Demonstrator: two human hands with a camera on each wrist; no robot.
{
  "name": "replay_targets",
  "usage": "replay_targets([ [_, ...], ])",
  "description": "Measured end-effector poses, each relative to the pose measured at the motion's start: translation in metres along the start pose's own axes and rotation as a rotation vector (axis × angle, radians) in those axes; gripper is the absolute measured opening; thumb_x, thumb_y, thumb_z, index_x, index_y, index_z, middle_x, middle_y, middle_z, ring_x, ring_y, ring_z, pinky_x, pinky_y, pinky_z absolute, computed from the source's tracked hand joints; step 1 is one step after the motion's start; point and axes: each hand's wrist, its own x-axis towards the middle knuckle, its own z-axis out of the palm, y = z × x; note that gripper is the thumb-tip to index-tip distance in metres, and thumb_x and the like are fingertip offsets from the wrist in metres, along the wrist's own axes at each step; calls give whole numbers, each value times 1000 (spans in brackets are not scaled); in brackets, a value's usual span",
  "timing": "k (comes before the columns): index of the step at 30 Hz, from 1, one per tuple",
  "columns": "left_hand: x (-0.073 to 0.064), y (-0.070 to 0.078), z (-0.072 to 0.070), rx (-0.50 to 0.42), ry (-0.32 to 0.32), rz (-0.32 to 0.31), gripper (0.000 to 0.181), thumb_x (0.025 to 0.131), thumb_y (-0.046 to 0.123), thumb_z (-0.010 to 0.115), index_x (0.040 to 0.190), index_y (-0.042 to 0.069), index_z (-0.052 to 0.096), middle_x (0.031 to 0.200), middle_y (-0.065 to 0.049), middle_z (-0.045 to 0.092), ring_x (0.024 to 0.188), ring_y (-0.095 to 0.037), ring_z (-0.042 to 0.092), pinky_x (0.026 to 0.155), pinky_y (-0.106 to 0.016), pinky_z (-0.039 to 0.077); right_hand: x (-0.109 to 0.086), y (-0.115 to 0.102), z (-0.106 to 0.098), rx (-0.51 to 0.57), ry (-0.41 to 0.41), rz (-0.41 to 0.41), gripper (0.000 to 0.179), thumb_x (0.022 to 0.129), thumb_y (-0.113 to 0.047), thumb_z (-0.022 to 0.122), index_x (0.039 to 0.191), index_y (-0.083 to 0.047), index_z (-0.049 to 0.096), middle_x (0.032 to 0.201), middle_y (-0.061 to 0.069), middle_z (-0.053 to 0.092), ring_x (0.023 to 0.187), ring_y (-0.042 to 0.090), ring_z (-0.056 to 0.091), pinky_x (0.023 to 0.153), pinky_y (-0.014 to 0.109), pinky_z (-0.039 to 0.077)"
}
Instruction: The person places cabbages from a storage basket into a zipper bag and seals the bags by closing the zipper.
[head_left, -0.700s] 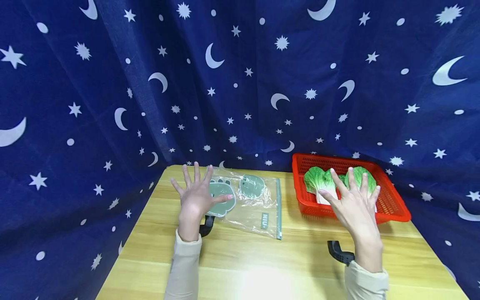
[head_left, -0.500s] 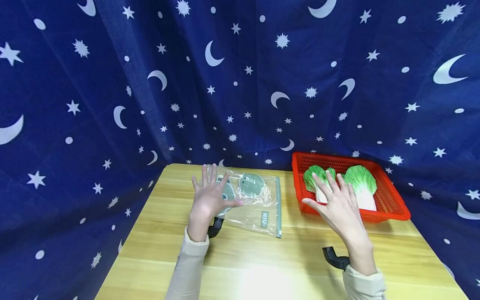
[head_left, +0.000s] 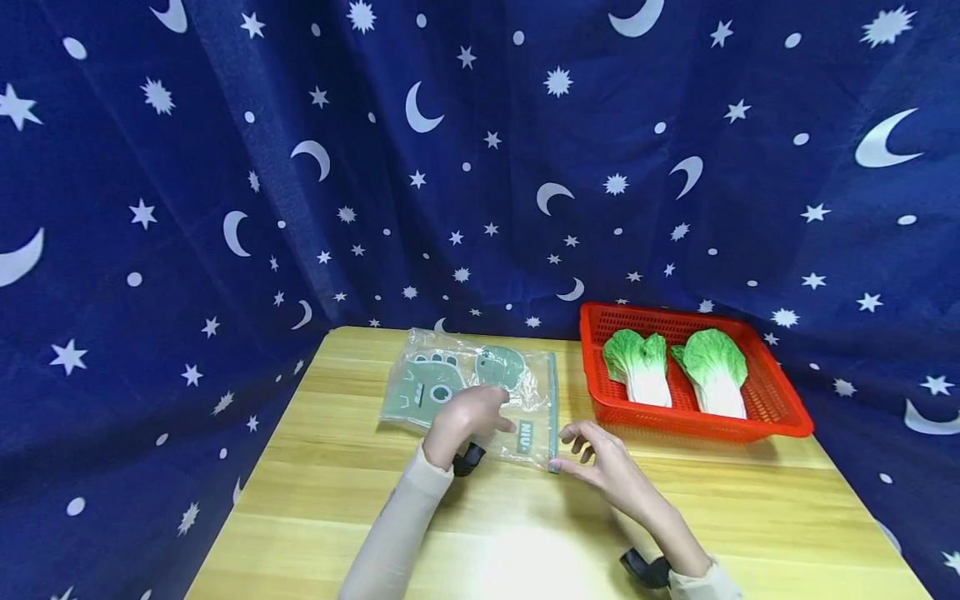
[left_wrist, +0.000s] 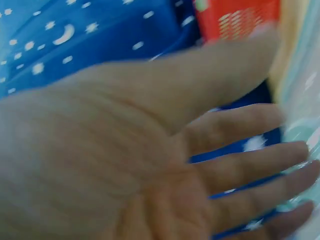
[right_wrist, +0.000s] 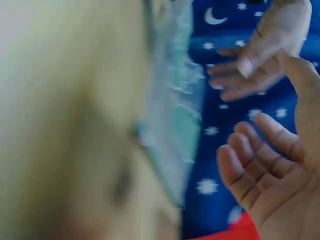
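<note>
A clear zip bag (head_left: 427,387) printed with a pale green dinosaur lies flat on the wooden table. Over its front middle hovers my left hand (head_left: 468,417); the left wrist view shows the fingers (left_wrist: 240,165) extended, with nothing in them. My right hand (head_left: 603,467) is at the bag's right end, thumb tip right by the front corner of the green zip strip (head_left: 552,400). In the right wrist view its fingers (right_wrist: 255,155) are loosely bent around nothing, and the bag (right_wrist: 172,135) lies beyond them.
A red plastic basket (head_left: 667,422) stands at the back right of the table (head_left: 315,500). Inside it lie two leafy cabbages, one on the left (head_left: 647,379) and one on the right (head_left: 716,375). A blue star-and-moon curtain (head_left: 510,167) hangs behind the table.
Both hands have come inward and toward the bag: the left moved right and nearer, the right moved left, away from the basket. Their spread fingers have relaxed, and the cabbages are uncovered.
</note>
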Motion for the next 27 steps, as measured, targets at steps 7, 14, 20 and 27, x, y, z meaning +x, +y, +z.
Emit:
replay_targets([
  [7,62,19,41,-98,129,44,13,86,17,72,91,6,67,85,-2,67,74,-13,61,65,-24,52,-11,4,16,228,-86,255,31,80,-17,78,92,2,56,74,3,56,61,5,49,53,18,45],
  [14,105,41,81,-64,316,-12,23,82,15,72,64,12,59,62,2,58,54,-9,47,49,-23,42,-19,38,37,356,-118,314,36,77,-21,80,90,1,54,73,-2,49,62,2,46,54,16,42],
  [20,121,37,103,-177,345,-117,24,75,21,81,68,9,61,64,-1,61,53,-13,50,49,-26,44,-20,42,41,366,-138,303,36,79,-24,79,88,-1,52,73,-3,48,62,2,45,54,17,42],
  [27,121,21,109,-354,329,-101,18,78,2,68,68,8,55,58,0,48,51,-13,43,46,-24,39,-21,40,35,347,-146,318,36,79,-24,79,89,-1,54,76,-3,50,64,1,47,57,17,44],
])
